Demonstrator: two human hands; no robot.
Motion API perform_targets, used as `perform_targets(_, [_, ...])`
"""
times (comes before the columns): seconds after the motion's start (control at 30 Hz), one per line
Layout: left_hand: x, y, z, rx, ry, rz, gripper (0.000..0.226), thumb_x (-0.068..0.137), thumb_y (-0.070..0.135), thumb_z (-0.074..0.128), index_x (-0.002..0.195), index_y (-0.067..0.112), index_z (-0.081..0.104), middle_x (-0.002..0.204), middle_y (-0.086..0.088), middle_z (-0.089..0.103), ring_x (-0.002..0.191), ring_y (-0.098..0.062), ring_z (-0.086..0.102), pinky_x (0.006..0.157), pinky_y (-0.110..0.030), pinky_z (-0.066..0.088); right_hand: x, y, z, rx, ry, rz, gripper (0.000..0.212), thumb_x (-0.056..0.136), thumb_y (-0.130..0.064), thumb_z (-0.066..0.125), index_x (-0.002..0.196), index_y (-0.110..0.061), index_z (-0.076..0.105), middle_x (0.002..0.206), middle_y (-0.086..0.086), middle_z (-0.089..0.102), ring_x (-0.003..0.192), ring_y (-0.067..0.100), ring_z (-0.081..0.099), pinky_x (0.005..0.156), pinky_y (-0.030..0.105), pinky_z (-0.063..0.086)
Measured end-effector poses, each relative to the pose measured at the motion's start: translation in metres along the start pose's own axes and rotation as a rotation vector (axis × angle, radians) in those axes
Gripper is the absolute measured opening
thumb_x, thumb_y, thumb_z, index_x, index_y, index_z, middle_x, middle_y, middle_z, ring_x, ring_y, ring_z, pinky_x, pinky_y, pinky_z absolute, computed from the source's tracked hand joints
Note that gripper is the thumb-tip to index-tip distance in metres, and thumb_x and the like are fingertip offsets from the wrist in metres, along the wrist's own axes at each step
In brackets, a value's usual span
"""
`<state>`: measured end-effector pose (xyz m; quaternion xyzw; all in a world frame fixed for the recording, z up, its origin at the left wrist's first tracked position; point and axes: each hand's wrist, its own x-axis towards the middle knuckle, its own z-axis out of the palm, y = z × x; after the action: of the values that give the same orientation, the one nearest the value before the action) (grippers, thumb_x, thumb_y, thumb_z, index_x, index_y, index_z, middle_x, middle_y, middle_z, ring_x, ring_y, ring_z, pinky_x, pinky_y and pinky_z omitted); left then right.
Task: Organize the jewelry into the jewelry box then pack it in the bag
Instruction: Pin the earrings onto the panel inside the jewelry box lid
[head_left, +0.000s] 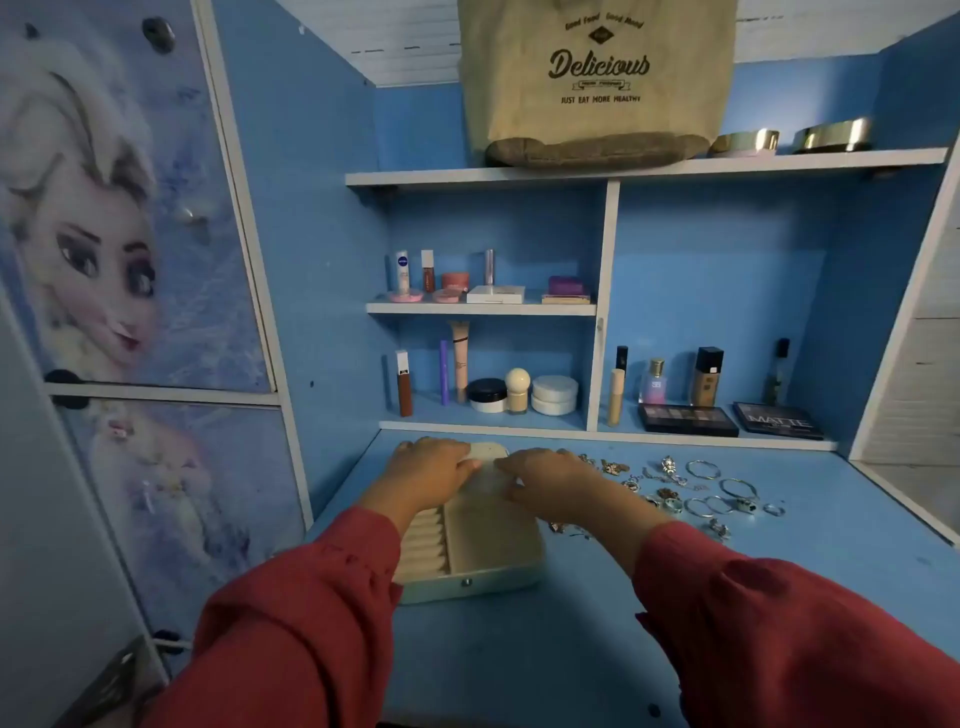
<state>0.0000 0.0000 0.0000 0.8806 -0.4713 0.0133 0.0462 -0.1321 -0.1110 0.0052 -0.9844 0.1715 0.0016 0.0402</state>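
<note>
1. Centrally, a cream rectangular jewelry box (470, 540) is seen open on the blue desk top (597, 649), its ridged ring rolls exposed at the left.
2. The raised lid (488, 457) is gripped at its far edge by the left hand (431, 465) and the right hand (545, 475), fingers curled over it.
3. Both forearms are covered by red sleeves (291, 613).
4. Silver rings, hoops and charms (691, 491) are scattered on the desk, just right of the box.
5. A beige canvas bag printed "Delicious" (597, 78) is placed on the top shelf (415, 177), well apart from the box.
</note>
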Motion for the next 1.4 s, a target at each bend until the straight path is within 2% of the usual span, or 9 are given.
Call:
perform_targets(0.23, [0.0,-0.006,0.01,-0.009,-0.059,0.012,0.048,0.103,0.043,0.029,0.143,0.021,0.042,0.15,-0.004,0.04,0.136,-0.024,0.037,0.109,-0.039,0.03,0.001,-0.002,0.011,0.021,-0.059,-0.03,0.045,0.096,-0.02,0.041,0.141,-0.02,0.041,0.146,0.005,0.042,0.132,0.025,0.04,0.11,0.045,0.031])
perform_targets(0.47, [-0.001,-0.009,0.026,-0.089,0.028,0.016,0.045,0.102,0.042,0.032,0.141,0.023,0.046,0.152,0.001,0.036,0.137,-0.021,0.036,0.109,-0.034,0.031,0.004,-0.004,0.018,-0.056,-0.009,-0.047,0.044,0.098,-0.012,0.034,0.141,-0.018,0.042,0.145,0.007,0.043,0.131,0.027,0.042,0.109,0.043,0.034])
perform_targets(0.63, [0.004,-0.012,0.027,-0.113,0.07,0.01,0.041,0.1,0.041,0.038,0.133,0.022,0.055,0.144,0.002,0.047,0.131,-0.021,0.04,0.106,-0.034,0.034,0.008,-0.002,0.025,-0.088,0.033,-0.061,0.043,0.097,-0.01,0.035,0.138,-0.016,0.044,0.142,0.008,0.046,0.127,0.027,0.046,0.106,0.045,0.039])
perform_targets(0.77, [0.019,-0.023,0.028,-0.252,0.082,-0.003,0.033,0.094,0.041,0.053,0.119,0.025,0.066,0.125,0.005,0.058,0.118,-0.019,0.049,0.101,-0.039,0.042,0.01,0.004,0.029,-0.052,0.069,-0.084,0.043,0.095,-0.009,0.036,0.135,-0.019,0.048,0.139,0.006,0.049,0.124,0.026,0.049,0.104,0.043,0.041])
perform_targets(0.9, [0.033,-0.027,0.027,-0.386,0.151,-0.02,0.011,0.088,0.024,0.063,0.09,0.025,0.073,0.097,0.01,0.058,0.1,-0.015,0.058,0.093,-0.037,0.048,0.011,0.012,0.024,0.029,0.096,-0.114,0.047,0.089,-0.012,0.044,0.133,-0.024,0.054,0.139,0.001,0.051,0.125,0.022,0.048,0.106,0.039,0.038])
perform_targets(1.03, [0.041,-0.037,0.031,-0.503,0.156,-0.04,0.023,0.081,0.02,0.071,0.067,0.038,0.066,0.091,0.014,0.062,0.09,-0.012,0.062,0.089,-0.038,0.052,0.014,0.025,0.021,0.178,0.113,-0.141,0.044,0.088,-0.021,0.055,0.132,-0.025,0.056,0.139,-0.006,0.052,0.125,0.014,0.047,0.107,0.028,0.034])
perform_targets(1.13, [0.041,-0.047,0.038,-0.615,0.191,-0.051,0.022,0.079,0.02,0.076,0.079,0.041,0.066,0.104,0.01,0.064,0.099,-0.011,0.062,0.096,-0.037,0.049,0.013,0.034,0.025,0.328,0.138,-0.133,0.038,0.091,-0.027,0.06,0.129,-0.025,0.06,0.135,-0.008,0.055,0.121,0.01,0.05,0.102,0.021,0.036])
perform_targets(1.27, [0.046,-0.06,0.042,-0.647,0.304,-0.118,0.021,0.085,0.014,0.07,0.105,0.02,0.07,0.115,0.005,0.057,0.111,-0.013,0.054,0.102,-0.028,0.038,0.012,0.054,0.021,0.445,0.265,-0.036,0.028,0.095,-0.026,0.057,0.122,-0.026,0.064,0.128,-0.007,0.06,0.111,0.008,0.055,0.089,0.013,0.038])
perform_targets(1.4, [0.051,-0.063,0.05,-0.661,0.25,-0.214,0.029,0.091,0.02,0.062,0.119,0.016,0.065,0.128,-0.002,0.058,0.117,-0.019,0.054,0.102,-0.031,0.04,0.008,0.07,0.017,0.485,0.293,0.017,0.021,0.091,-0.02,0.062,0.109,-0.022,0.072,0.11,-0.008,0.066,0.094,0.004,0.056,0.082,0.015,0.041])
